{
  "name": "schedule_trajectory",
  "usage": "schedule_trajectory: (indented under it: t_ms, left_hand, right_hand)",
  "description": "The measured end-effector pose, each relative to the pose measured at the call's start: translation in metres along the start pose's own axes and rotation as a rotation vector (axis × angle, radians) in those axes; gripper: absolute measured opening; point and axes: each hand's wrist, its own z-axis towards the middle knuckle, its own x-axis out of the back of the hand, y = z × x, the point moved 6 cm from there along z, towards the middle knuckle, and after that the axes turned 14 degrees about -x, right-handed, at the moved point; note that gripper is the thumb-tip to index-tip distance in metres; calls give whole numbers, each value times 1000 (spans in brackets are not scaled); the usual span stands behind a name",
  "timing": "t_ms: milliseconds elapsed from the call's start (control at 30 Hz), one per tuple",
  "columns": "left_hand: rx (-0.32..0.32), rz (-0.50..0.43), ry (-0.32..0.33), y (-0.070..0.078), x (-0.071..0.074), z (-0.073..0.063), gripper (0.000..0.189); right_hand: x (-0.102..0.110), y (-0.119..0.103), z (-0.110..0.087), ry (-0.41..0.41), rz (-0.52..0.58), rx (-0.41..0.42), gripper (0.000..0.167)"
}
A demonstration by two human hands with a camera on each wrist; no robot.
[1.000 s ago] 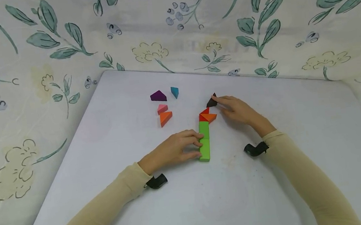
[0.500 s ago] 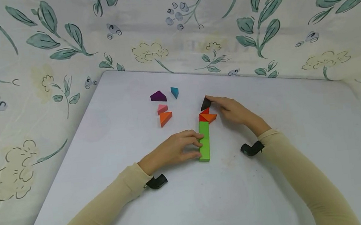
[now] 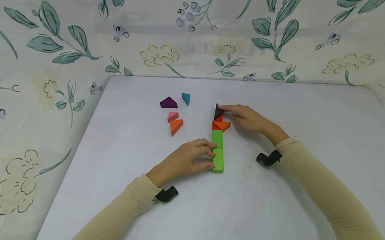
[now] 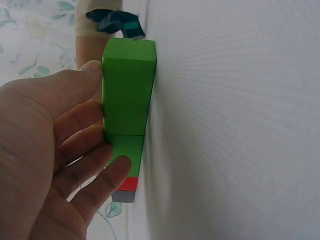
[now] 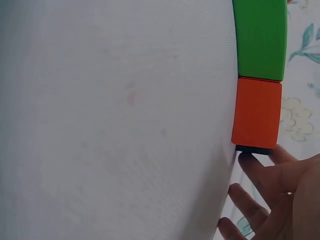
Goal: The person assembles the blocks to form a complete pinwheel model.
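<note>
In the head view, two green blocks point(image 3: 218, 148) stand in line, one beyond the other. My left hand point(image 3: 184, 158) rests its thumb and fingertips along their left side, seen close in the left wrist view. Past the far green block lie a red block point(image 3: 216, 125) and an orange triangular block point(image 3: 223, 125). A black triangular block point(image 3: 218, 112) stands against the red one at the far end. My right hand point(image 3: 251, 119) has its index fingertip on the black block's right side. The right wrist view shows only a dark edge of that block beyond the orange face.
On the white table point(image 3: 135, 118), left of the row, lie a purple block point(image 3: 168, 103), a blue block point(image 3: 186, 98), a pink block point(image 3: 172, 116) and another orange triangular block point(image 3: 176, 127). A floral cloth point(image 3: 182, 30) hangs behind.
My right hand has moved left with the black block, then slightly nearer, and that block now sits against the red one. My left hand has stayed at the green blocks.
</note>
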Motion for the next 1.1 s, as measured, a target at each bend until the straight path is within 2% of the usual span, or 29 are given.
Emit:
schedule_trajectory:
  t_ms: [367,1100]
  left_hand:
    - [1,-5,2,-1,0,0,26]
    - [1,-6,7,2,1,0,23]
  right_hand:
    - [0,-6,-3,-2,-4,20,60]
    - [-3,-3,-2,-14,10,14,59]
